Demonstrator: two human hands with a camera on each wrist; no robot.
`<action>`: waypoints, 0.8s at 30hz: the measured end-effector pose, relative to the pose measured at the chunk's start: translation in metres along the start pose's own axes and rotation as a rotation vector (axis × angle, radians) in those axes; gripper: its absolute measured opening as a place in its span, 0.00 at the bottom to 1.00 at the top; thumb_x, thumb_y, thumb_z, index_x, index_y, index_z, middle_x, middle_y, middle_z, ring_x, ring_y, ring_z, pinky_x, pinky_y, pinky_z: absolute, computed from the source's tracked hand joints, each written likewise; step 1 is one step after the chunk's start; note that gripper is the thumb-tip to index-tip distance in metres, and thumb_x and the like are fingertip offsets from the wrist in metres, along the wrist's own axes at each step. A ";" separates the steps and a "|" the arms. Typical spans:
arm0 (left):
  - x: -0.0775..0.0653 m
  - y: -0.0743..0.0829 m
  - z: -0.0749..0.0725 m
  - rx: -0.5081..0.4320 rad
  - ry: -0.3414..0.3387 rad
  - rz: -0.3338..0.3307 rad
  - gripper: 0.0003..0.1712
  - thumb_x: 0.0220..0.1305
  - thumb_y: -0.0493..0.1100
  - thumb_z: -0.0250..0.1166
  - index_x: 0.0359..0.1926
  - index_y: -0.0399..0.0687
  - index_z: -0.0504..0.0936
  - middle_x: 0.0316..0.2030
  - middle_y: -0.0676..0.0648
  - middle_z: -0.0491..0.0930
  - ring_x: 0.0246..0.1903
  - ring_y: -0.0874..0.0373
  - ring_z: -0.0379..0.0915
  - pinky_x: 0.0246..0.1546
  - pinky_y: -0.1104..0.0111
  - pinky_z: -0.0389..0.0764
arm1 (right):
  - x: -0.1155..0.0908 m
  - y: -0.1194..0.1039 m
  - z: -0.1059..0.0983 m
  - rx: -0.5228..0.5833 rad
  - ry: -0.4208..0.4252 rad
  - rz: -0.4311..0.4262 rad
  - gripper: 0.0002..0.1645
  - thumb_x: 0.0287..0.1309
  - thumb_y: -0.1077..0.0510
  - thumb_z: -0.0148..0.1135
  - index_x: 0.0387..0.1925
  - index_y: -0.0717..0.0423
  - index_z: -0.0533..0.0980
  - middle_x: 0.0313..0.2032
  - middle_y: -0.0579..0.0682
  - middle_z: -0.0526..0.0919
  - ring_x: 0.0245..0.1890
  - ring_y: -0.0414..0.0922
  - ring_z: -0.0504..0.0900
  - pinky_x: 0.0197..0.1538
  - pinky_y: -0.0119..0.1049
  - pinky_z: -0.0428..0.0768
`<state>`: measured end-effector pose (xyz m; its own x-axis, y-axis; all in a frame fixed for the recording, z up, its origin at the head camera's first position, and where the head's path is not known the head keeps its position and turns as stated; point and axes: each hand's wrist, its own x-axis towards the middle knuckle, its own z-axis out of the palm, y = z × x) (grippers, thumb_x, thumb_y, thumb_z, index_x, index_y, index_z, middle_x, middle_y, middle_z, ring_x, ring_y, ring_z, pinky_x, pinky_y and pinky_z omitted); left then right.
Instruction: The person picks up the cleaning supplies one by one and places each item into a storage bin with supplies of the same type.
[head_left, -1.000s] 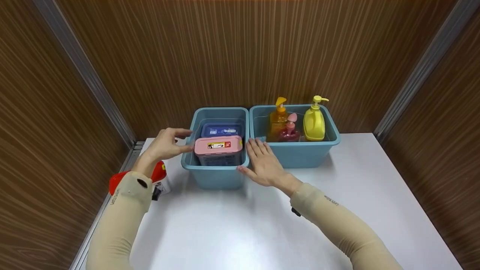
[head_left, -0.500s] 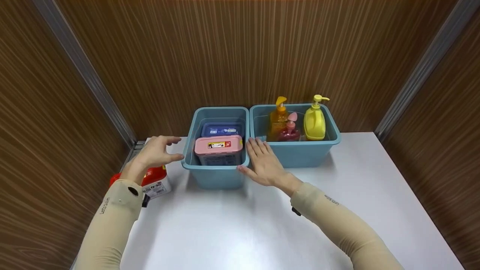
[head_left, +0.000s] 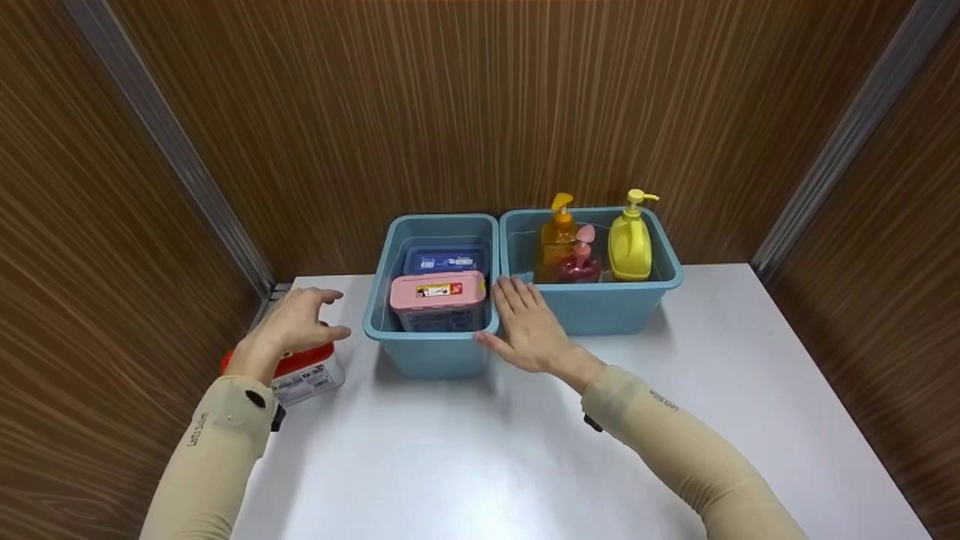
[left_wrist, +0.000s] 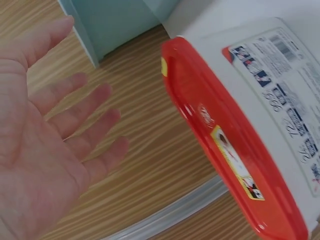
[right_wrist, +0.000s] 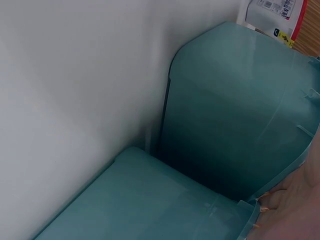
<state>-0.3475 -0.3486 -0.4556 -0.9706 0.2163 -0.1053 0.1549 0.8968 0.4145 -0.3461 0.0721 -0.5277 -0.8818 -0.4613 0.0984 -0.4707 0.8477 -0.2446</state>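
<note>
In the head view my left hand [head_left: 291, 324] hovers with thumb and fingers spread apart, holding nothing. Just under and beside it stands a white plastic container with a red lid [left_wrist: 220, 125], partly hidden by the hand. My right hand [head_left: 531, 330] lies with straight fingers along the right rim of the left blue-green bin [head_left: 431, 356], its thumb at the front corner. Inside that bin sit a pink-lidded container [head_left: 442, 318] in front and a blue-lidded container [head_left: 447, 259] behind it.
A second blue-green bin [head_left: 600, 311] stands close on the right. It holds an orange pump bottle [head_left: 553, 244], a smaller red bottle with a pink pump [head_left: 582, 268] and a yellow pump bottle [head_left: 630, 249]. Wood-patterned walls [head_left: 450, 112] enclose the white table [head_left: 465, 465].
My left hand has moved left and down, from the left bin's rim and the pink-lidded container to above the red-lidded container. My right hand has stayed in place.
</note>
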 end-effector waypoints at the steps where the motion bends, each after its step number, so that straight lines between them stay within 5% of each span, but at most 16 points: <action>1: -0.001 -0.002 0.000 0.006 0.002 -0.001 0.47 0.69 0.57 0.76 0.83 0.47 0.73 0.79 0.32 0.75 0.75 0.30 0.71 0.72 0.32 0.81 | 0.000 0.000 0.000 -0.001 -0.001 0.001 0.65 0.78 0.17 0.39 0.92 0.60 0.45 0.93 0.58 0.44 0.94 0.61 0.42 0.95 0.61 0.40; 17: -0.027 -0.039 0.014 0.064 0.050 -0.024 0.52 0.66 0.64 0.77 0.82 0.41 0.73 0.74 0.28 0.77 0.70 0.31 0.71 0.65 0.36 0.86 | 0.001 0.000 0.000 -0.005 0.006 -0.003 0.65 0.78 0.17 0.38 0.91 0.60 0.46 0.93 0.58 0.44 0.94 0.61 0.42 0.94 0.62 0.41; 24: -0.034 -0.049 0.025 0.180 0.108 -0.008 0.55 0.63 0.64 0.78 0.80 0.36 0.73 0.73 0.25 0.77 0.69 0.26 0.70 0.71 0.26 0.74 | 0.001 0.000 0.001 0.001 0.011 -0.008 0.64 0.79 0.19 0.39 0.91 0.61 0.47 0.93 0.59 0.45 0.94 0.61 0.43 0.94 0.62 0.41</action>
<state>-0.3177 -0.3903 -0.4953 -0.9845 0.1750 -0.0060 0.1682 0.9549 0.2445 -0.3468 0.0719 -0.5284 -0.8782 -0.4652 0.1109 -0.4778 0.8437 -0.2445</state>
